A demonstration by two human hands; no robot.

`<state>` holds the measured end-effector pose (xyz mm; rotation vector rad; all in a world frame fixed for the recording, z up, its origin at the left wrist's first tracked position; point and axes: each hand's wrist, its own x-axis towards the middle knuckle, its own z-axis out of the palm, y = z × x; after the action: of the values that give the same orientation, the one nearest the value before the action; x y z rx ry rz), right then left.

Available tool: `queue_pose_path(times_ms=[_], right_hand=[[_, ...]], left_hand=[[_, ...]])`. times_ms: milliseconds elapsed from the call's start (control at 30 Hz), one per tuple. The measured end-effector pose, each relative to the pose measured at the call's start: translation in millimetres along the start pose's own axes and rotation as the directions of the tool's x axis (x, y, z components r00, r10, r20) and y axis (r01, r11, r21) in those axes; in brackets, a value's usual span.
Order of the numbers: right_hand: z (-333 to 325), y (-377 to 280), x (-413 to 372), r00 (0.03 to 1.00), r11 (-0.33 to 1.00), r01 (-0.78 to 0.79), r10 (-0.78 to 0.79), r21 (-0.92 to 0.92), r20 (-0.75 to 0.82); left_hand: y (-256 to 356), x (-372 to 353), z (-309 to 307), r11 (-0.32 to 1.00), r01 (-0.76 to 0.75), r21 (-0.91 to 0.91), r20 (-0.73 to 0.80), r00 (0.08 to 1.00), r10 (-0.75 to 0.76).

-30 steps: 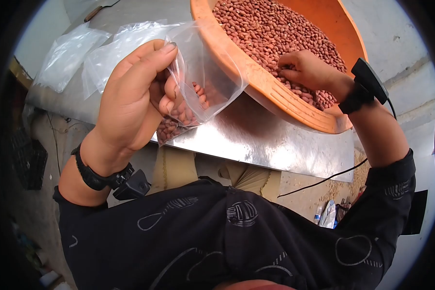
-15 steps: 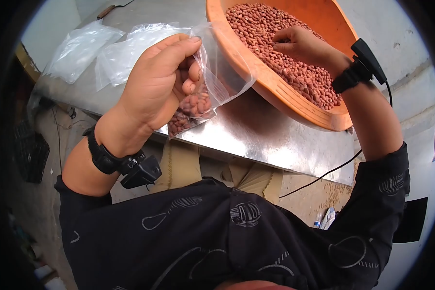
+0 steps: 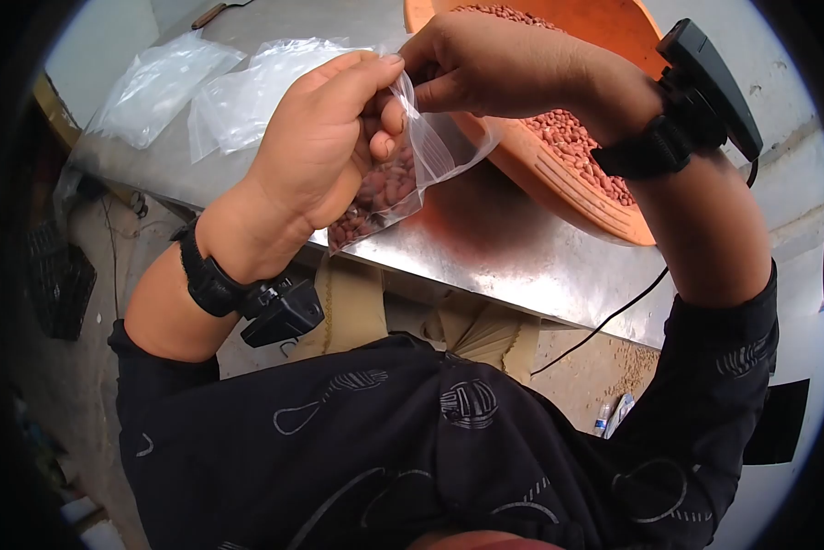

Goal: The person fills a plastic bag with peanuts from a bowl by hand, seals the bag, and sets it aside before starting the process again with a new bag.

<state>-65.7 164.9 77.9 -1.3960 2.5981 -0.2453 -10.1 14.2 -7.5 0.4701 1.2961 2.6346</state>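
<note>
My left hand (image 3: 316,137) pinches the rim of a clear plastic bag (image 3: 435,156) between thumb and fingers. Reddish-brown peanuts (image 3: 389,188) fill the bag's lower part, below my curled fingers. At the bag's mouth, close to my left fingertips, is my right hand (image 3: 499,64), palm down with its fingers bent inward. Its fingertips are partly hidden, so what they hold does not show. Behind my right wrist stands an orange tub (image 3: 559,188) heaped with loose peanuts (image 3: 568,133); my right forearm covers part of it.
Two piles of flat clear bags (image 3: 164,87) lie on the metal table (image 3: 540,275), left of my hands. A wooden-handled tool (image 3: 208,16) rests at its far edge. From my right wrist device a black cable (image 3: 614,316) hangs down. A bottle (image 3: 602,420) is on the floor.
My right hand has left the peanuts in the tub and moved left to the bag's mouth. My left hand, still gripping the bag, has shifted slightly right and up.
</note>
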Motion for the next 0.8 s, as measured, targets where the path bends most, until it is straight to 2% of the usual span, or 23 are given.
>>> queue_pose_path(times_ms=[133, 233, 333, 433, 533, 633, 733, 800], right_hand=[[-0.6, -20.9, 3.7, 0.985, 0.984, -0.168, 0.170, -0.060, 0.034], [3.6, -23.8, 10.4, 0.943, 0.937, -0.326, 0.331, -0.123, 0.021], [13.7, -9.5, 15.2, 0.960, 0.935, -0.276, 0.279, 0.222, 0.018], [1.5, -9.6, 10.5, 0.982, 0.956, -0.189, 0.184, 0.223, 0.044], [-4.8, -22.5, -1.1, 0.938, 0.826, -0.314, 0.347, 0.469, 0.017], [-0.3, -16.2, -1.3, 0.930, 0.774, -0.288, 0.367, 0.564, -0.029], [0.2, -1.9, -5.7, 0.982, 0.860, -0.077, 0.152, 0.504, -0.109], [-2.1, 4.7, -7.3, 0.983, 0.844, -0.085, 0.158, 0.530, -0.095]], left_hand=[[1.2, -2.2, 3.7, 1.000, 0.022, 0.000, 0.029, 0.999, -0.022], [2.4, -1.3, 4.3, 1.000, 0.014, 0.000, -0.005, 1.000, -0.014], [3.8, -3.5, 1.0, 1.000, -0.009, -0.004, 0.041, 0.999, 0.009], [3.7, -6.7, 3.2, 0.999, -0.001, 0.049, 0.003, 1.000, 0.001], [3.0, -6.0, 2.4, 0.999, 0.001, 0.044, 0.002, 1.000, -0.001], [3.2, -6.0, 5.1, 0.999, 0.027, 0.044, -0.001, 1.000, -0.027], [1.5, -3.2, 3.8, 0.999, 0.028, -0.031, 0.021, 0.999, -0.027], [1.3, -3.8, 5.0, 1.000, 0.021, -0.006, 0.000, 1.000, -0.021]])
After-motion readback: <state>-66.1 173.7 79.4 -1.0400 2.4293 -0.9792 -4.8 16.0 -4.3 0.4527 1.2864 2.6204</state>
